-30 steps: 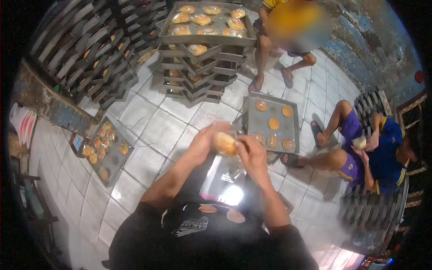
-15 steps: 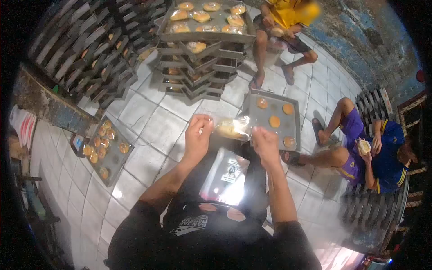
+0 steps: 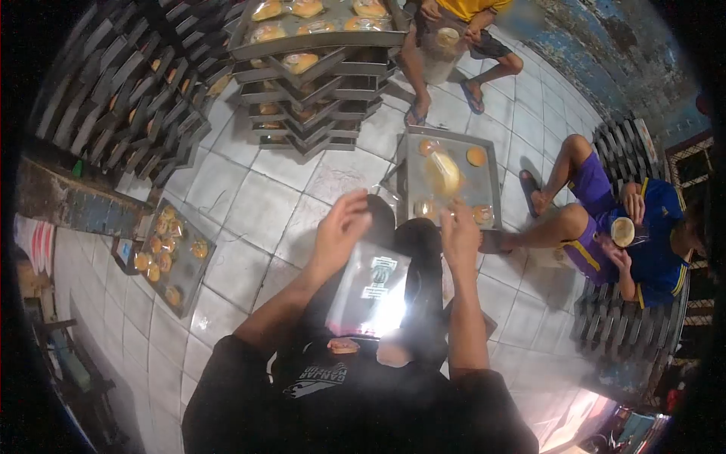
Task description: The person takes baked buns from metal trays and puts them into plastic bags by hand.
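The left hand (image 3: 342, 227) is loosely open, with its fingers a bit bent, near the shiny clear bags (image 3: 361, 291) on the person's lap. A big blurry bun (image 3: 441, 174) shows over the gray tray (image 3: 485, 185). The right hand (image 3: 460, 233) is just below the bun, but you cannot tell if it is gripping it.

past the right hand (image 3: 460, 233), a person in yellow (image 3: 479, 41) sits near a peeling wall (image 3: 605, 76); farther right, a person in purple shorts (image 3: 656, 234) sits beside stacked trays (image 3: 616, 321); far left of the left hand (image 3: 340, 231), a striped cloth (image 3: 36, 236) hangs.
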Demonstrator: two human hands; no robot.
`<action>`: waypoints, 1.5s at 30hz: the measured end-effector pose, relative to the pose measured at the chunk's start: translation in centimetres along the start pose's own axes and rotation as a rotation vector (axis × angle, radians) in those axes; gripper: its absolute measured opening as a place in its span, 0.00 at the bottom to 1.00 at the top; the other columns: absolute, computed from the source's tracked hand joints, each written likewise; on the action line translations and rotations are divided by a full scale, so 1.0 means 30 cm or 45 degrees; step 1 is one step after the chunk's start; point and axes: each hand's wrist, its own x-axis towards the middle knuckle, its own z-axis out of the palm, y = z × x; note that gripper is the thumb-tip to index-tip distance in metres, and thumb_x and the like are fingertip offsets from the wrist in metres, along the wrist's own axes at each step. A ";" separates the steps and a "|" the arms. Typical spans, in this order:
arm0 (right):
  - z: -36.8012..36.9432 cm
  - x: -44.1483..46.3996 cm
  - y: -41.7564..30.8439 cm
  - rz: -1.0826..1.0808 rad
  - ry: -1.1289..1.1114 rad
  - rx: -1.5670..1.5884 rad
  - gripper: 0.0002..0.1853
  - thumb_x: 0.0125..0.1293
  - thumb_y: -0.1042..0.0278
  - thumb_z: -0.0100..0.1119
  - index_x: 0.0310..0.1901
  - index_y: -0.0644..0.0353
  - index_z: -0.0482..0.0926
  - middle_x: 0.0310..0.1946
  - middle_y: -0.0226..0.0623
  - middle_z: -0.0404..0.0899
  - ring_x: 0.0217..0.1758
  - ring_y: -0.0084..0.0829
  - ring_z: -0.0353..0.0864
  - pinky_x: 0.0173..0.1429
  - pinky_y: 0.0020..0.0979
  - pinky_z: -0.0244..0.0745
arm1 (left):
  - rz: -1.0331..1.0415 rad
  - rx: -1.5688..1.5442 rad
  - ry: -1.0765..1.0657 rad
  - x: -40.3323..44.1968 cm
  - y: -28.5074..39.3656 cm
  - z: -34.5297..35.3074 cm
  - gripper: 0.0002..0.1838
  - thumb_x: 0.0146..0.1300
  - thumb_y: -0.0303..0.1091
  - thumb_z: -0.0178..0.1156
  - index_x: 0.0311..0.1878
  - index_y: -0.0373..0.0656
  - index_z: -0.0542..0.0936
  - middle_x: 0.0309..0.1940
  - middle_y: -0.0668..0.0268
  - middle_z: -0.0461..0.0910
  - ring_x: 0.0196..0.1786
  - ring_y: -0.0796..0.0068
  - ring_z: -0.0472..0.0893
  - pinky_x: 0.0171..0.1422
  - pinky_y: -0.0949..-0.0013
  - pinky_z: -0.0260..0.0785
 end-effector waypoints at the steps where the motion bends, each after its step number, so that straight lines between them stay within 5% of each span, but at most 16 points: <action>1: 0.009 0.014 0.017 -0.296 0.126 -0.388 0.20 0.75 0.60 0.61 0.58 0.67 0.78 0.58 0.52 0.81 0.59 0.49 0.83 0.60 0.45 0.79 | -0.130 0.055 -0.090 -0.049 0.052 -0.008 0.28 0.70 0.33 0.64 0.72 0.37 0.72 0.69 0.55 0.75 0.69 0.61 0.76 0.75 0.57 0.67; 4: 0.007 -0.078 0.032 0.000 -0.148 -0.197 0.24 0.73 0.58 0.63 0.63 0.66 0.75 0.69 0.58 0.71 0.69 0.58 0.74 0.69 0.50 0.72 | 0.301 0.829 -0.212 -0.195 0.067 -0.031 0.32 0.66 0.32 0.67 0.72 0.36 0.72 0.72 0.51 0.73 0.74 0.52 0.72 0.77 0.53 0.64; 8: -0.031 -0.255 -0.053 -0.123 -0.306 -0.005 0.26 0.71 0.60 0.65 0.65 0.65 0.74 0.69 0.54 0.73 0.74 0.53 0.71 0.77 0.45 0.65 | 0.572 1.344 -0.320 -0.289 0.002 -0.083 0.24 0.60 0.34 0.72 0.61 0.45 0.84 0.76 0.49 0.67 0.79 0.38 0.62 0.81 0.47 0.58; 12: -0.160 -0.306 -0.186 -0.437 -0.558 0.165 0.22 0.63 0.69 0.71 0.57 0.62 0.79 0.59 0.47 0.79 0.66 0.48 0.76 0.75 0.42 0.67 | 0.652 1.388 -0.586 -0.297 -0.001 -0.091 0.20 0.59 0.34 0.72 0.56 0.48 0.87 0.78 0.50 0.64 0.80 0.34 0.58 0.82 0.46 0.56; 14: -0.226 -0.304 -0.216 -0.465 -0.643 0.124 0.20 0.60 0.72 0.72 0.54 0.62 0.81 0.54 0.43 0.82 0.62 0.45 0.79 0.72 0.41 0.71 | 0.662 0.986 -0.381 -0.299 0.034 -0.044 0.20 0.63 0.33 0.70 0.59 0.51 0.86 0.75 0.53 0.68 0.77 0.44 0.66 0.76 0.46 0.65; 16: -0.291 -0.257 -0.225 -0.518 -0.658 0.212 0.15 0.57 0.75 0.73 0.46 0.61 0.84 0.45 0.38 0.84 0.53 0.44 0.83 0.63 0.39 0.78 | 0.068 0.570 -0.295 -0.277 0.125 -0.001 0.16 0.66 0.32 0.69 0.56 0.46 0.86 0.67 0.51 0.77 0.68 0.53 0.78 0.70 0.52 0.72; 18: -0.332 -0.178 -0.169 -0.424 -0.694 0.520 0.08 0.63 0.74 0.71 0.42 0.61 0.83 0.38 0.35 0.84 0.43 0.36 0.85 0.47 0.33 0.81 | -0.312 0.536 -0.996 -0.210 0.126 -0.064 0.15 0.67 0.28 0.67 0.56 0.41 0.85 0.54 0.52 0.85 0.53 0.64 0.88 0.62 0.58 0.79; 20: -0.316 -0.085 0.022 0.235 -0.944 1.112 0.08 0.68 0.68 0.70 0.42 0.63 0.83 0.39 0.37 0.88 0.41 0.27 0.87 0.46 0.30 0.80 | -0.484 0.348 -0.659 -0.157 0.116 -0.077 0.11 0.69 0.30 0.65 0.52 0.37 0.86 0.39 0.62 0.89 0.41 0.73 0.86 0.46 0.67 0.79; 21: -0.239 -0.017 0.175 0.290 -0.841 1.302 0.13 0.70 0.62 0.68 0.47 0.63 0.83 0.39 0.37 0.87 0.41 0.27 0.87 0.45 0.29 0.81 | -0.574 0.272 -0.218 -0.128 0.080 -0.064 0.09 0.72 0.32 0.62 0.45 0.36 0.85 0.34 0.65 0.86 0.37 0.74 0.84 0.41 0.68 0.77; 24: 0.044 0.160 0.553 0.685 -0.373 1.192 0.15 0.71 0.58 0.65 0.44 0.64 0.82 0.36 0.39 0.87 0.38 0.29 0.86 0.44 0.28 0.82 | -0.414 -0.094 0.300 0.086 0.086 0.008 0.13 0.76 0.38 0.59 0.38 0.39 0.80 0.34 0.63 0.84 0.34 0.71 0.82 0.43 0.67 0.76; 28: 0.258 0.316 0.965 0.757 -1.037 0.702 0.17 0.72 0.53 0.64 0.42 0.62 0.83 0.34 0.32 0.85 0.38 0.26 0.83 0.44 0.28 0.79 | -0.435 -0.328 0.233 0.190 -0.035 0.053 0.14 0.80 0.38 0.54 0.40 0.38 0.78 0.36 0.60 0.83 0.33 0.70 0.81 0.42 0.67 0.75; 29: 0.311 0.355 1.046 0.785 -1.106 0.645 0.17 0.73 0.52 0.64 0.42 0.61 0.84 0.34 0.32 0.85 0.38 0.25 0.83 0.44 0.28 0.78 | -0.359 0.090 0.191 0.192 -0.057 0.052 0.14 0.81 0.37 0.52 0.41 0.38 0.77 0.34 0.59 0.83 0.31 0.70 0.80 0.40 0.67 0.75; 36: 0.750 0.635 1.695 0.866 -0.302 0.548 0.19 0.74 0.57 0.62 0.51 0.68 0.85 0.40 0.35 0.86 0.42 0.25 0.82 0.47 0.30 0.78 | -0.302 0.164 0.375 0.209 -0.140 0.068 0.12 0.82 0.34 0.50 0.42 0.36 0.74 0.27 0.58 0.78 0.22 0.70 0.77 0.25 0.67 0.73; 40: 0.847 0.722 1.846 0.825 -0.269 0.058 0.30 0.70 0.43 0.61 0.57 0.66 0.84 0.53 0.55 0.86 0.56 0.52 0.86 0.59 0.46 0.78 | -0.250 0.260 0.468 0.207 -0.132 0.034 0.12 0.81 0.35 0.52 0.51 0.33 0.71 0.26 0.52 0.80 0.22 0.65 0.81 0.22 0.66 0.76; 43: 0.923 0.794 1.864 0.773 0.021 -0.037 0.32 0.65 0.45 0.72 0.52 0.72 0.84 0.44 0.46 0.87 0.45 0.33 0.86 0.44 0.36 0.81 | -0.222 0.241 0.479 0.208 -0.129 0.026 0.14 0.80 0.35 0.53 0.54 0.31 0.71 0.26 0.49 0.81 0.21 0.63 0.83 0.20 0.65 0.77; 45: 0.857 0.840 1.782 0.684 -0.260 -0.135 0.33 0.63 0.44 0.74 0.52 0.72 0.84 0.43 0.46 0.87 0.44 0.33 0.86 0.43 0.36 0.81 | -0.283 0.169 0.458 0.220 -0.122 0.029 0.13 0.80 0.35 0.54 0.53 0.31 0.71 0.27 0.49 0.82 0.20 0.64 0.82 0.20 0.65 0.77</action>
